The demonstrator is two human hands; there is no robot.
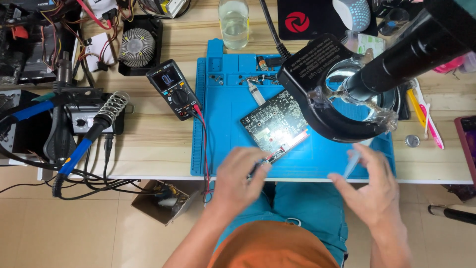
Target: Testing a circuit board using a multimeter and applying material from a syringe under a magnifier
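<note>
Both hands hover over the blue mat [223,106]: the left hand [238,181] pinches a circuit board [275,121]'s corner, the right hand [369,186] loosely grips a clear syringe [353,161].

Far corner of the circuit board [272,121] under the magnifier lamp [342,94]; blurred syringe [353,161].

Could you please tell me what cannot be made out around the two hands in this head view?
- Right hand: blurred; its grip on the thin clear plastic syringe is unclear.
- Left hand: its fingers hide the dark tool at the edge of the green rectangular circuit board.
- Board's far corner: covered by the black round magnifier lamp.
</note>
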